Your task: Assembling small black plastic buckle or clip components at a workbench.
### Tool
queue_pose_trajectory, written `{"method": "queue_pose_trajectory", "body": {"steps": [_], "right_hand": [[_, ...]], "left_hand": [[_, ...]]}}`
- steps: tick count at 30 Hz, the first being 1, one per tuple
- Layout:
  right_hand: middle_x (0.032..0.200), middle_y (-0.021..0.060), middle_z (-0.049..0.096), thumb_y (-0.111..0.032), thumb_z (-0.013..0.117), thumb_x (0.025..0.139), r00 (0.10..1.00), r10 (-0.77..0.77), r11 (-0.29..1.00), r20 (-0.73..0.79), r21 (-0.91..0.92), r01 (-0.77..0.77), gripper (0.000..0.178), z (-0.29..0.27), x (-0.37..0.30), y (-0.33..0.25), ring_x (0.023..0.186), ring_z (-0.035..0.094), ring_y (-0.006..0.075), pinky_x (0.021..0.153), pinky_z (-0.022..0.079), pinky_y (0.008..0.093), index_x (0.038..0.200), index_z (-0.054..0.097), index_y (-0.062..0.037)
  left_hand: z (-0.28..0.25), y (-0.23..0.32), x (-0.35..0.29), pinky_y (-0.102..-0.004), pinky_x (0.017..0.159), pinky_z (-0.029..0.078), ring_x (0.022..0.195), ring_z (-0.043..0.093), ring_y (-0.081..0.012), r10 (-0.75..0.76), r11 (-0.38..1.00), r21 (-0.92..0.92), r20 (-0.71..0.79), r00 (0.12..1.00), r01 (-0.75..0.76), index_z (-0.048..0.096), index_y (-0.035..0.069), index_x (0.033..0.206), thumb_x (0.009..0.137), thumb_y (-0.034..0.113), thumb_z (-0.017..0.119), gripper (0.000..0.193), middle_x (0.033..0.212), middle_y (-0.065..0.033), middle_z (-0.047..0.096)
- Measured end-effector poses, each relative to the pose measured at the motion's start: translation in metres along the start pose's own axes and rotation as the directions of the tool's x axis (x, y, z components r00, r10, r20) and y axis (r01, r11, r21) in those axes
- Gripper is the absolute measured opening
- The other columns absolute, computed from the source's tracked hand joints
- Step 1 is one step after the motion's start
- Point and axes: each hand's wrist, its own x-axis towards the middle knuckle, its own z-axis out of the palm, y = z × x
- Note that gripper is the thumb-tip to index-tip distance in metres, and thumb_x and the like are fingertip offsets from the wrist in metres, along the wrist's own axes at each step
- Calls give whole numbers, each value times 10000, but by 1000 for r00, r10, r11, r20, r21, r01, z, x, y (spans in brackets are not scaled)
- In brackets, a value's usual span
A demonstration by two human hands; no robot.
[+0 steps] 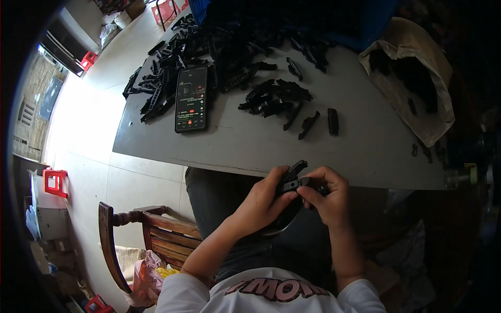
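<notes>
The big grey table (365, 146) stretches right across the view, its rounded near edge toward the person's lap (222, 198). Over to the left, a wooden chair (169, 237) stands below table level, with pink and yellow cloth (151, 274) bundled by its seat. Up at the far side, a blue container (383, 28) sits in deep shadow, and spread before it comes the main heap (229, 47) of black plastic parts, tangled and spilling left. To the right, a tan bag (441, 68) lies with its mouth open, dark pieces showing inside.

Down to the hands now! The left hand (263, 201) has thumb and fingers closed around a black part (294, 184), and the right hand (330, 201) pinches its other end, thumb and fingers together on it. There it is, between both hands right at the near table edge; whether it is one piece or two pressed together, I cannot tell.

A phone (191, 99) lies face up, screen lit, against the heap's edge. Right of it, a smaller cluster (276, 96) of black parts, and smallest of all, two loose pieces: a curved one (309, 125) and a straight, blocky one (333, 122), just beside each other.
</notes>
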Motion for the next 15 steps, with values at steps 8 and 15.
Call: {"method": "queue_pose_trajectory", "body": {"steps": [8, 15], "right_hand": [[762, 9, 562, -158, 747, 738, 992, -75, 996, -99, -59, 69, 288, 3, 3, 6, 575, 513, 53, 494, 394, 170, 908, 551, -31], [704, -9, 525, -123, 684, 785, 972, 195, 959, -132, 233, -161, 182, -14, 2, 15, 636, 496, 71, 551, 400, 217, 883, 559, -35]], "left_hand": [[-2, -2, -4, -318, 622, 477, 711, 632, -271, -58, 975, -210, 52, 997, 68, 479, -44, 1154, 814, 70, 607, 381, 778, -183, 607], [5, -7, 20, -309, 681, 489, 746, 632, -247, 71, 993, 83, 106, 992, -80, 538, -24, 1114, 822, 109, 595, 326, 873, -149, 630]]}}
